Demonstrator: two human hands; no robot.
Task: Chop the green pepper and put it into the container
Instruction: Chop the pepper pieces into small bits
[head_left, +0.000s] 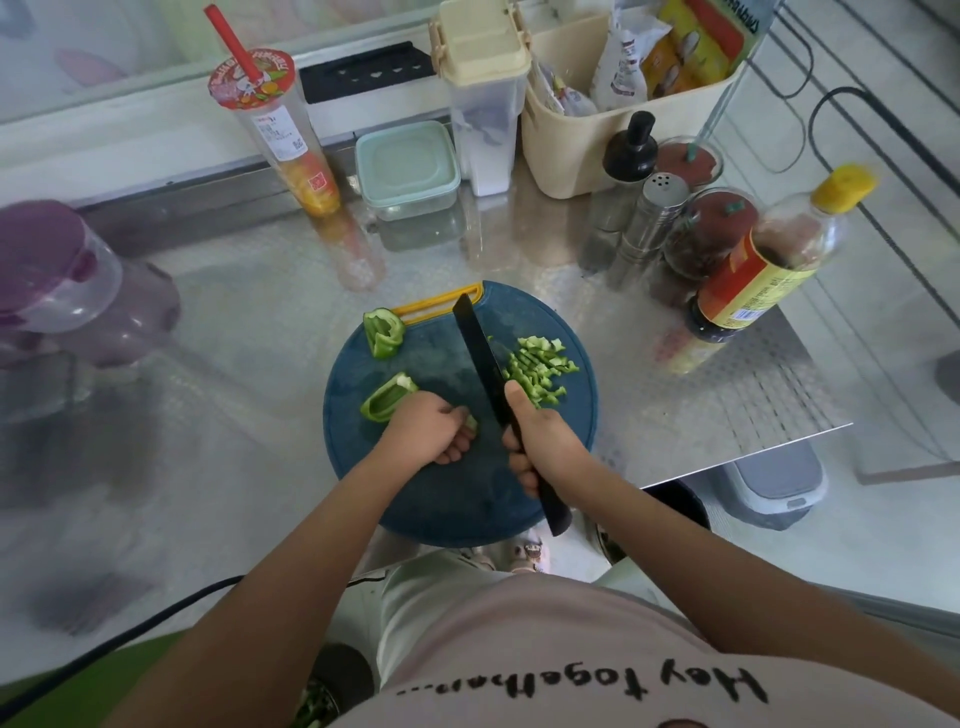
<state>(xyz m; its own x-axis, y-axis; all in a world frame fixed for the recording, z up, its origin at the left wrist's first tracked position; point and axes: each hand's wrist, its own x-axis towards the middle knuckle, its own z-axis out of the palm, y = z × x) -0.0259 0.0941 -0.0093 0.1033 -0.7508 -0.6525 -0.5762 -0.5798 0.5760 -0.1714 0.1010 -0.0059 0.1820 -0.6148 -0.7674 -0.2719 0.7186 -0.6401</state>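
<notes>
Head view: my left hand (431, 431) curls its fingers down on a pepper strip (471, 422) (mostly hidden beneath them). My right hand (545, 441) wraps the knife (485, 358) by its handle. The pepper looks light, crisp and waxy, so I would pin it close to the cut. The chopped pile (540, 371) lies on the round board (457, 512), which sits on the shiny steel counter (675, 405). The lidded container (408, 171) stands well behind.

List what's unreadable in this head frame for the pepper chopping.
1. Pepper piece under the left hand: head view, curled fingers cover most of it.
2. Black knife in the right hand: whether the blade touches the cutting board is unclear from above.
3. Lidded container: the pale green lid hides its contents.
4. Purple-lidded vessel: blurred, at the left edge.
</notes>
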